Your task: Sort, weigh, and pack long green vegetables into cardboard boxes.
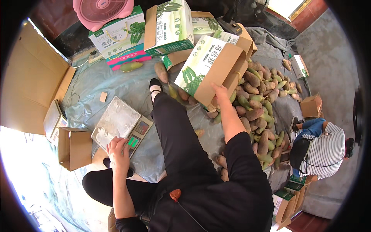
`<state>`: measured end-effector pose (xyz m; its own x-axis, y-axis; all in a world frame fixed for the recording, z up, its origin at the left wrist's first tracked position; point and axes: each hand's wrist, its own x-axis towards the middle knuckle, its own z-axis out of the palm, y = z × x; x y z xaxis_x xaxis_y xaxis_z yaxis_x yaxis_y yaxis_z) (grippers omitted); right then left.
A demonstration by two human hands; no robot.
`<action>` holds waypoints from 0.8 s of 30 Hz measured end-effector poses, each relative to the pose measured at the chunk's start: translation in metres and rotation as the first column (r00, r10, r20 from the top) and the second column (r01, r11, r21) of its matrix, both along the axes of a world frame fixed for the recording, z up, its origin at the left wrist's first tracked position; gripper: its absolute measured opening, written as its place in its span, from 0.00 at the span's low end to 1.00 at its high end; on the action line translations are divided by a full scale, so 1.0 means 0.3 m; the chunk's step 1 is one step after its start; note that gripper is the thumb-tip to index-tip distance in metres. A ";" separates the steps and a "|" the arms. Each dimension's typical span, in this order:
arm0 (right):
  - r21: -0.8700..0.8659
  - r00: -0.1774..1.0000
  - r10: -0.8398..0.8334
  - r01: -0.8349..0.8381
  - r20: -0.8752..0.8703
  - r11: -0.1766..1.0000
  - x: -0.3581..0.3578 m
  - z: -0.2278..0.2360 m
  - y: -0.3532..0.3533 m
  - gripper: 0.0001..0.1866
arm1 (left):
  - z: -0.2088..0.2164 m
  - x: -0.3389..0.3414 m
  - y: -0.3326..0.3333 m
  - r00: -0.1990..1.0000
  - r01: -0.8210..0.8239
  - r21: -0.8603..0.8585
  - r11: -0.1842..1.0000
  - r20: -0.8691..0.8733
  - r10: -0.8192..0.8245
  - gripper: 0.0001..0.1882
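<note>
My right hand [221,94] grips the edge of a white, green and brown cardboard carton [210,63], which is tilted with its flaps open. The carton is held above the left side of a pile of green and reddish-brown radishes [255,114]. My left hand [119,152] rests at the near edge of a digital scale [118,120], beside its lit green display [133,142], with the fingers partly spread and nothing held in them. The scale's metal plate is bare apart from whitish smears. Some radishes lie behind my raised knee.
A brown open box [75,149] and a second scale [55,118] stand at the left. Printed cartons [170,29] and a pink fan [102,11] are at the back. A person in a striped shirt [324,150] bends at the right, near more cartons [291,201]. Plastic sheeting [81,91] covers the floor.
</note>
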<state>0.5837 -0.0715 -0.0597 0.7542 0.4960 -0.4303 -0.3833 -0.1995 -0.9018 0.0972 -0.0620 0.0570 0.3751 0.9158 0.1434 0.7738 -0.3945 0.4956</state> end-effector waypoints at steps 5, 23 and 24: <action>0.074 0.991 0.025 -0.035 0.128 0.997 -0.010 0.017 0.027 0.18 | -0.078 -0.097 0.001 0.997 -0.076 -0.055 0.996 0.028 0.077 0.10; -0.127 0.199 0.236 -0.444 0.951 0.887 -0.350 0.769 0.030 0.07 | 0.006 -0.083 -0.013 0.986 -0.064 0.009 0.998 0.152 0.062 0.09; -0.134 0.118 0.228 -0.526 0.966 0.840 -0.398 0.803 0.062 0.07 | 0.000 -0.092 -0.013 0.985 -0.046 -0.012 0.999 0.166 0.047 0.09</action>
<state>0.4641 -0.0530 0.1811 0.1904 0.8005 0.5683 0.8191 0.1896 -0.5415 0.0696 -0.0659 0.0571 0.3037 0.9331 0.1924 0.6981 -0.3554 0.6216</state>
